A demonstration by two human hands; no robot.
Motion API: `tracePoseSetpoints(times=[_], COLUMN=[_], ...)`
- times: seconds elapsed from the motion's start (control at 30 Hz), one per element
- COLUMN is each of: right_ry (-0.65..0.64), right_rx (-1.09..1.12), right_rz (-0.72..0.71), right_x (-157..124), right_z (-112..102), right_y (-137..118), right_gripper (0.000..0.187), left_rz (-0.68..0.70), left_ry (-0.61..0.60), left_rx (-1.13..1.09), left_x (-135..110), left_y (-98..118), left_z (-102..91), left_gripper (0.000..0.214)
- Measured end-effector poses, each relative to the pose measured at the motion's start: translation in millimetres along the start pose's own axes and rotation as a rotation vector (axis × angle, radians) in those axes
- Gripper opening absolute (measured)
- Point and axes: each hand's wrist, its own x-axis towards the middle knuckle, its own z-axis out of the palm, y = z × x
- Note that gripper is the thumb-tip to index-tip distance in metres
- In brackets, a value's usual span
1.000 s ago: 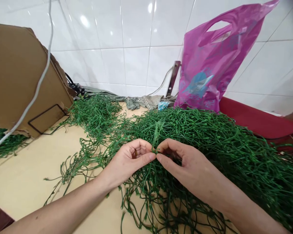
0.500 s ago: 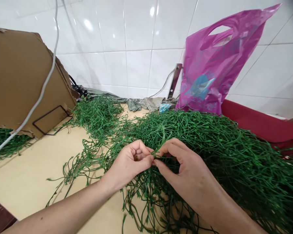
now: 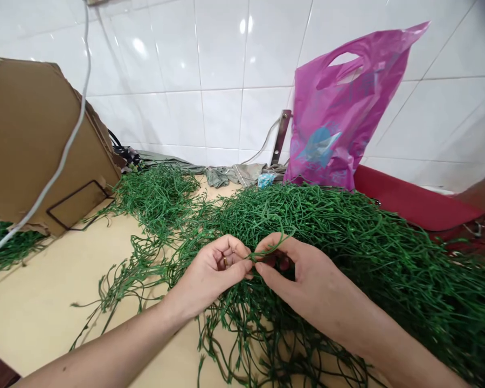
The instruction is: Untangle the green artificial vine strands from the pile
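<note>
A big tangled heap of thin green plastic stems (image 3: 367, 253) covers the right half of the pale tabletop (image 3: 44, 302). My left hand (image 3: 212, 272) and my right hand (image 3: 297, 280) meet fingertip to fingertip at the heap's near edge. Both are closed in a pinch on one green stem (image 3: 272, 247), which curves up and to the right from between the thumbs. A ring shows on a finger of my left hand. A smaller clump of stems (image 3: 157, 196) lies further back on the left.
A torn cardboard box (image 3: 36, 145) stands at the left, with more green stems (image 3: 6, 248) under it and a white cable (image 3: 70, 134) hanging across it. A pink plastic bag (image 3: 335, 118) leans on the white tiled wall. A red tray (image 3: 412, 202) lies at the right.
The stem stood upright between my fingertips a second ago; now it is bent over to the right. Both hands have stayed pinched together in the same spot.
</note>
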Motion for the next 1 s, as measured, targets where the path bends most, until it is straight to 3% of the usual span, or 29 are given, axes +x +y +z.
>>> tracePoseSetpoints(times=[0.23, 0.43, 0.63, 0.8, 0.9, 1.0], right_ry=[-0.105, -0.009, -0.004, 0.055, 0.055, -0.047], right_rx=[0.060, -0.037, -0.214, -0.370, -0.409, -0.390], right_rz=[0.070, -0.024, -0.080, -0.268, -0.283, -0.262], right_x=[3.7, 2.7, 1.4, -3.1, -4.7, -5.2], right_z=[-12.5, -4.4, 5.1, 13.9, 14.6, 7.4], right_y=[0.1, -0.1, 4.8, 15.0, 23.5, 24.0], right_gripper=[0.016, 0.013, 0.015, 0.021, 0.022, 0.030], left_rz=[0.012, 0.051, 0.021, -0.037, -0.047, -0.085], left_ry=[0.033, 0.039, 0.025, 0.015, 0.009, -0.030], left_rx=[-0.081, 0.041, 0.103, -0.003, -0.079, -0.151], left_x=[1.7, 1.2, 0.3, 2.0, 4.0, 5.9], left_y=[-3.6, 0.8, -0.1, -0.9, -2.3, -3.9], left_z=[-0.3, 3.9, 3.6, 3.7, 2.3, -1.9], left_gripper=[0.027, 0.024, 0.019, 0.021, 0.023, 0.028])
